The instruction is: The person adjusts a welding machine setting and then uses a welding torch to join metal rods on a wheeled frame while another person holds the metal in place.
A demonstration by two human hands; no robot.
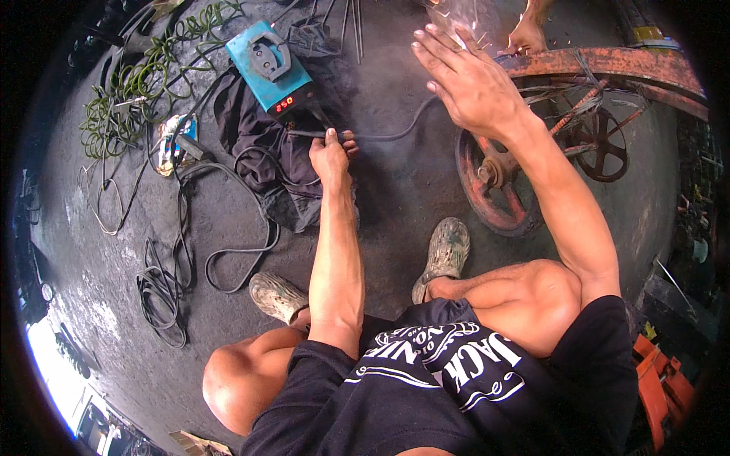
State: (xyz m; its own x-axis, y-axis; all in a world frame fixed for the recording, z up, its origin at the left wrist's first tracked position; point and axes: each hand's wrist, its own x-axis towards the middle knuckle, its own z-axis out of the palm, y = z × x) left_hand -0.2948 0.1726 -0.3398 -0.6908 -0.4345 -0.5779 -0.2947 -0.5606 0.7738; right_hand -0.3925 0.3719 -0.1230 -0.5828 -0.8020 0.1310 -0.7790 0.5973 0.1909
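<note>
My left hand (332, 158) is closed around a dark welding cable (391, 138), right by the front panel of a teal welding machine (262, 64). The machine has a grey top handle and a lit red display, and it rests on a dark crumpled cloth (251, 129). Raised at the upper right, my right hand (479, 90) is flat with its fingers stretched out, holding nothing. Bright sparks (458, 14) fly just beyond its fingertips. Behind it, another person's hand (527, 36) is at a rusty red metal frame (601, 64); what it holds is hidden.
A rusty red wheel (494, 182) stands under the frame, near my right foot. Green coiled hose (114, 125) and black looped cables (161, 292) lie on the floor at left. Thin metal rods (357, 30) lie at the top. Orange metal parts (660, 380) sit at lower right.
</note>
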